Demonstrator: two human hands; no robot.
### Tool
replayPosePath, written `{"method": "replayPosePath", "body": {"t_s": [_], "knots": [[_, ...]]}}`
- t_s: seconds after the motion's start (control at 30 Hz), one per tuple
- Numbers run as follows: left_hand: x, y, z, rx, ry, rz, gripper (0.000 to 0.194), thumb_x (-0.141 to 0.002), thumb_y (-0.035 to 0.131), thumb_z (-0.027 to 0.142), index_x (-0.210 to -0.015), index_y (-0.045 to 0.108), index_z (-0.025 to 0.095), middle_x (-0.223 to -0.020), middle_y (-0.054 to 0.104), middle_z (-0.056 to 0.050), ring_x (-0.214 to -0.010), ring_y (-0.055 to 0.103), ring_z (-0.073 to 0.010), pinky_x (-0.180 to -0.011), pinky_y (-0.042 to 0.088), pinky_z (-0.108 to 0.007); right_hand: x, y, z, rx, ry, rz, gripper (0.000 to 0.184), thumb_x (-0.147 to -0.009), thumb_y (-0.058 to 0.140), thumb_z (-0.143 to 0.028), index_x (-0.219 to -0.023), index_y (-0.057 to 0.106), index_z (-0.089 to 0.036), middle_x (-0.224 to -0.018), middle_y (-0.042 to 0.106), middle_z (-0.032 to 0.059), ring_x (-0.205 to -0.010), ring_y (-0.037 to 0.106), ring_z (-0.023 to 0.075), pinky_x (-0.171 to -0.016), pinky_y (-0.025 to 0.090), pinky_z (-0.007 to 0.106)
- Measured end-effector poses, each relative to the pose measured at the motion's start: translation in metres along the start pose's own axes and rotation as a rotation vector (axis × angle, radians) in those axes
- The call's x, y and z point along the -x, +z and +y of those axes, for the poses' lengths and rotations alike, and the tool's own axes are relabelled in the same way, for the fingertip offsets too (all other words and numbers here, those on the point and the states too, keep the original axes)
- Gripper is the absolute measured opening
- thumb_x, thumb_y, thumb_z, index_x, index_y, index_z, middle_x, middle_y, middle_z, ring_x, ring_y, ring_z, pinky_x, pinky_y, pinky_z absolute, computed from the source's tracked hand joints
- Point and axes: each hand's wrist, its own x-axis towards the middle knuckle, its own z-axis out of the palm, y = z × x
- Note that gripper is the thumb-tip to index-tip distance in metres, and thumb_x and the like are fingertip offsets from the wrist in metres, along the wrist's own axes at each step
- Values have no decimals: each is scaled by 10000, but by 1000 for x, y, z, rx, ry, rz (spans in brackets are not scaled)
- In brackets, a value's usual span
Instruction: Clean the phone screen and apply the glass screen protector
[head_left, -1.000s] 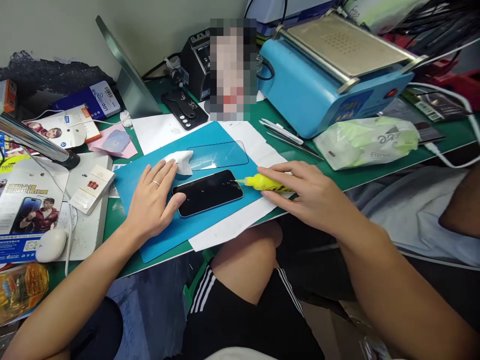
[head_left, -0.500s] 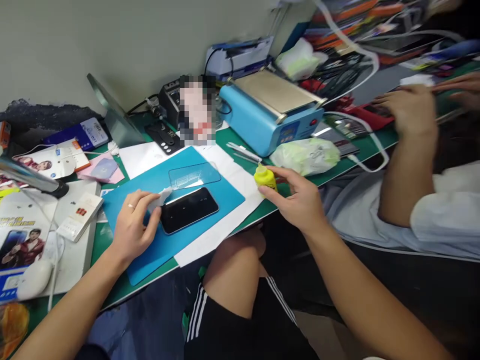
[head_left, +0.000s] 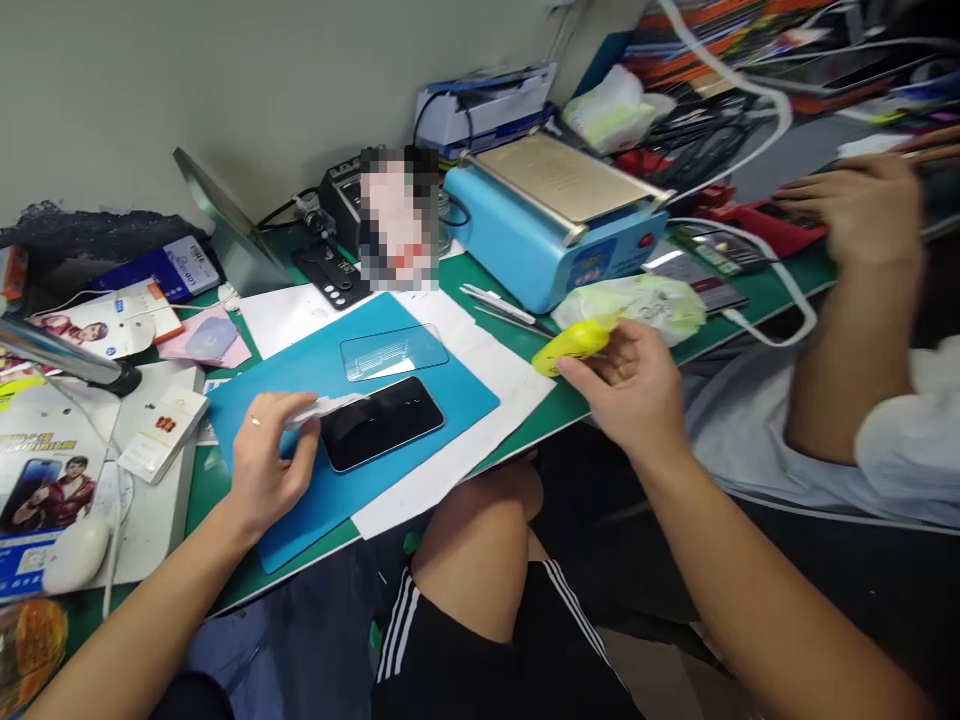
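My left hand pinches a crumpled white tissue at the near left corner of a smartphone. The phone lies with its dark screen up on a blue mat. Just behind it on the mat rests a clear screen protector with a dark border. In my right hand is a small yellow bottle, tipped onto its side above the table's right front part. My fingers hide the end of the bottle that points right.
Behind the mat stands a blue machine with a flat metal top. Tweezers and a plastic bag lie before it. At right a co-worker's hand is over the bench. A cigarette pack and boxes lie at left.
My right hand has moved right and tipped the yellow bottle from upright to lying over. My left hand, still with the tissue, has shifted only slightly.
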Motion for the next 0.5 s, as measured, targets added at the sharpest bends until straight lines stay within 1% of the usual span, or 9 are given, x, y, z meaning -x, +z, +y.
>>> {"method": "replayPosePath", "body": {"t_s": [0.07, 0.13, 0.23, 0.3, 0.33, 0.37, 0.4, 0.47, 0.5], "knots": [[1, 1, 3, 20, 22, 22, 274, -969, 617, 91, -1211, 587, 217, -960, 688, -35, -836, 641, -177, -757, 522, -315, 2, -6, -3, -9, -16, 33, 674, -716, 916, -400, -1312, 619, -296, -1176, 716, 139, -1084, 729, 338, -909, 612, 521], [3, 3, 4, 17, 16, 8, 290, -969, 606, 90, -1227, 569, 220, -984, 706, -35, -854, 656, -173, -773, 535, -313, 8, -12, -8, -10, -45, 61, 718, -758, 894, -355, -1409, 591, -350, -1202, 702, 113, -1120, 707, 334, -977, 566, 561], [6, 6, 3, 36, 10, 0, 307, -970, 602, 89, -1247, 558, 213, -1010, 720, -41, -862, 673, -163, -766, 546, -298, 28, -14, -26, 77, -261, 212, 701, -803, 862, -318, -1440, 601, -448, -1209, 707, 62, -1057, 704, 327, -922, 550, 552], [7, 7, 2, 62, 19, 10, 308, -973, 606, 91, -1254, 561, 210, -1003, 721, -42, -847, 673, -155, -737, 547, -282, 46, -5, -49, 124, -407, 321, 623, -872, 787, -340, -1454, 601, -458, -1202, 711, 52, -1011, 702, 321, -869, 552, 534], [8, 8, 2, 73, 21, 13, 310, -975, 609, 91, -1257, 564, 211, -1005, 723, -42, -844, 674, -151, -723, 547, -275, 54, 3, -64, 119, -474, 317, 593, -879, 770, -348, -1444, 614, -440, -1166, 714, 54, -967, 706, 316, -827, 564, 521], [8, 9, 2, 82, 20, 15, 314, -977, 609, 90, -1262, 564, 215, -1014, 726, -43, -846, 677, -148, -710, 548, -267, 61, 14, -80, 115, -586, 262, 547, -860, 785, -354, -1391, 662, -407, -1082, 721, 54, -893, 705, 308, -766, 574, 503], [7, 9, 2, 90, 22, 17, 319, -981, 605, 88, -1268, 564, 219, -1026, 731, -45, -851, 682, -146, -700, 552, -261, 64, 26, -98, 117, -652, 118, 552, -849, 802, -330, -1383, 670, -375, -1025, 735, 49, -881, 703, 303, -760, 582, 490], [7, 10, 2, 102, 35, 20, 326, -992, 595, 89, -1286, 560, 227, -1054, 743, -50, -868, 697, -147, -702, 566, -259, 60, 55, -131, 100, -587, -338, 624, -867, 808, -269, -1453, 598, -312, -1187, 748, 84, -1072, 711, 302, -897, 598, 479], [6, 10, 2, 105, 48, 20, 328, -999, 589, 93, -1294, 558, 231, -1059, 748, -51, -878, 704, -149, -711, 575, -259, 54, 70, -146, 69, -535, -492, 595, -906, 777, -284, -1465, 573, -296, -1288, 726, 99, -1187, 686, 299, -984, 580, 481]]}}
